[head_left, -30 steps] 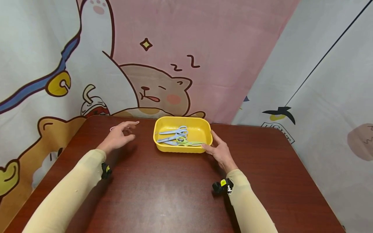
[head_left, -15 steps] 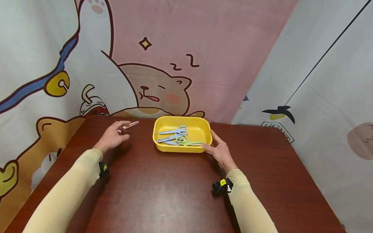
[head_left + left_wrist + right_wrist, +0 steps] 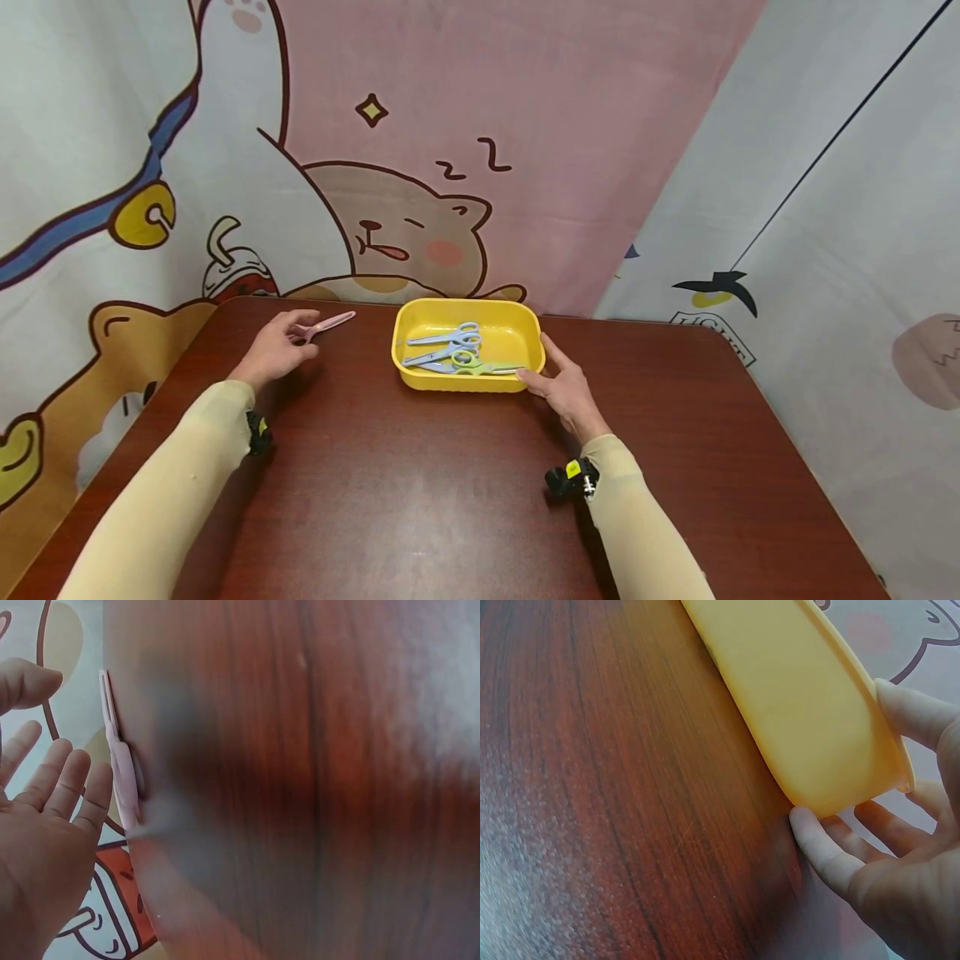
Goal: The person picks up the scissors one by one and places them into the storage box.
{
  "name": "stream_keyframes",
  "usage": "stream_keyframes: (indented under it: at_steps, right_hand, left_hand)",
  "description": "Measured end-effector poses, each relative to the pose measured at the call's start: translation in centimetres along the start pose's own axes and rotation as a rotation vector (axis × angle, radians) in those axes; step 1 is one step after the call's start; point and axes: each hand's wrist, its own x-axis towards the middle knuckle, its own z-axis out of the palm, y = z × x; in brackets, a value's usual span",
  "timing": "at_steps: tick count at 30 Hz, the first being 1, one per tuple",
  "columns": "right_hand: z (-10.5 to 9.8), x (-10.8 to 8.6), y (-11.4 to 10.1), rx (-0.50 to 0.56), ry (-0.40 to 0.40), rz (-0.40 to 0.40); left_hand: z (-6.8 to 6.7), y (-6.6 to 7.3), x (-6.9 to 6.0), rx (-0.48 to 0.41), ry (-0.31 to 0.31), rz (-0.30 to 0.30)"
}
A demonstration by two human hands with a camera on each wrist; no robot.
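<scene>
A pair of pink scissors (image 3: 333,322) lies on the table by its far edge, left of the yellow basket (image 3: 468,383). My left hand (image 3: 276,347) is over the handle end of these scissors, partly hiding it. The left wrist view shows that hand (image 3: 45,832) with thumb and fingers spread apart, holding nothing. At the basket's right end, my right hand (image 3: 566,394) grips the near corner, thumb at the rim and fingers round the side. Inside the basket lie blue scissors (image 3: 450,350) and green-handled scissors (image 3: 480,365), overlapping toward its left and front.
The brown wooden table (image 3: 420,483) ends just behind the basket. A printed cloth (image 3: 585,125) with cartoon animals hangs behind it and at both sides. Each wrist wears a small black camera.
My left hand has moved left and slightly toward me, uncovering more of the pink scissors, which stay on the table. The right hand and the basket have kept their place.
</scene>
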Motion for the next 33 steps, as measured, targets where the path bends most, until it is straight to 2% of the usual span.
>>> stream_keyframes:
  at_steps: [5, 12, 27, 33]
  right_hand:
    - [0.0, 0.1, 0.0, 0.005, 0.000, -0.006]
    - [0.0, 0.2, 0.1, -0.009, 0.013, -0.002]
    - [0.0, 0.1, 0.2, -0.012, 0.012, -0.007]
    - [0.0, 0.0, 0.1, -0.001, 0.006, -0.005]
  left_hand:
    - [-0.4, -0.6, 0.0, 0.012, 0.010, -0.021]
    - [-0.8, -1.5, 0.1, 0.067, 0.025, -0.013]
    - [-1.0, -2.7, 0.6, 0.123, 0.050, -0.006]
    - [-0.9, -2.9, 0.9, 0.123, 0.032, -0.063]
